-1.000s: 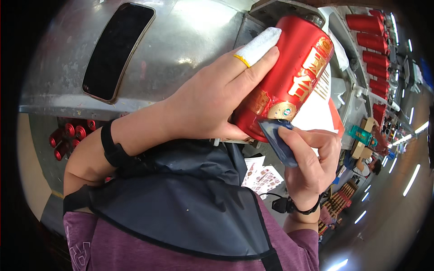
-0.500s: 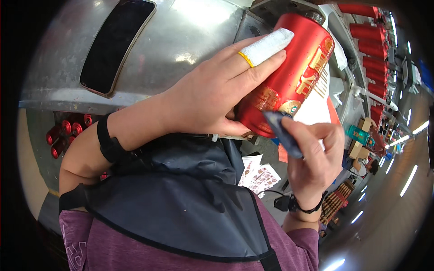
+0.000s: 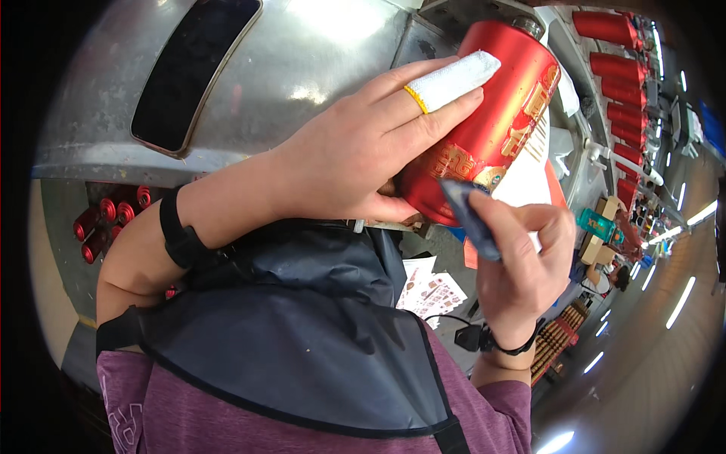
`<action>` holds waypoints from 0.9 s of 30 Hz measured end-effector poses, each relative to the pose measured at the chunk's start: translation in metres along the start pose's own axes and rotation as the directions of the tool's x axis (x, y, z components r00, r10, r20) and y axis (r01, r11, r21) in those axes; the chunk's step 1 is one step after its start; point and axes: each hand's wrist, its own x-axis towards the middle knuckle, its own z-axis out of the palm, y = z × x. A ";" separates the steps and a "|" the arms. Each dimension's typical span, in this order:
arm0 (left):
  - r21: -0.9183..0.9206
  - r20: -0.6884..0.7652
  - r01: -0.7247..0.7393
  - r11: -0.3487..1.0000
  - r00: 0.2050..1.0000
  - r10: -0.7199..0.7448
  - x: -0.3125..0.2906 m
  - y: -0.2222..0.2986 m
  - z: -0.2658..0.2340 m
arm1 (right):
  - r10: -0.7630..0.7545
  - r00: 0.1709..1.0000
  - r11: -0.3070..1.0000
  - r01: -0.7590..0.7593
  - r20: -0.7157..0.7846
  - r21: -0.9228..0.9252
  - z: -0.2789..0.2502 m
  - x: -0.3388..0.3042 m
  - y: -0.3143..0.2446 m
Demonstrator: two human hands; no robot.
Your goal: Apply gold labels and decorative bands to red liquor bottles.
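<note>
Desk (image 3: 295,98): metal, grey, scuffed, along the upper left.

Apron (image 3: 295,363): dark, worn over a purple shirt.

Red bottle (image 3: 491,91): cylindrical, gold decoration, short clear neck; tilted, neck toward upper right, located at the desk's near edge in the left hand.

Left hand (image 3: 370,147): clasping the bottle, fingers laid along its side, thumb by the base.

Right hand (image 3: 525,261): thumb and fingers pinching a dark blue piece near the bottle's base.

Phone (image 3: 193,76): black screen, lying on the desk, left of the left hand.

Dark blue piece (image 3: 473,223): thin, pointed; contact with the bottle cannot be told.

Finger sleeve (image 3: 457,79): white, yellow-edged, on a left finger.
</note>
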 end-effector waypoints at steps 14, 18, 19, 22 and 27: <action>0.012 0.003 0.012 1.000 1.000 -0.013 0.001 0.000 -0.001 | 0.091 0.996 0.991 -0.090 -0.005 0.101 0.000 -0.008 0.005; 0.019 -0.001 0.014 1.000 1.000 -0.014 0.004 0.001 -0.002 | 0.142 0.989 0.976 -0.133 -0.040 0.173 0.002 -0.007 0.018; 0.029 -0.003 0.012 0.999 1.000 -0.012 0.004 0.001 -0.002 | 0.172 0.982 0.973 -0.157 -0.073 0.171 0.004 -0.005 0.023; 0.024 0.077 0.124 0.992 0.989 -0.126 -0.001 0.003 -0.004 | 0.033 0.999 0.986 -0.032 -0.009 0.161 0.001 -0.012 0.013; 0.037 0.074 0.125 0.991 0.989 -0.127 -0.003 0.004 -0.005 | 0.135 0.989 0.975 -0.121 -0.065 0.186 0.005 -0.009 0.025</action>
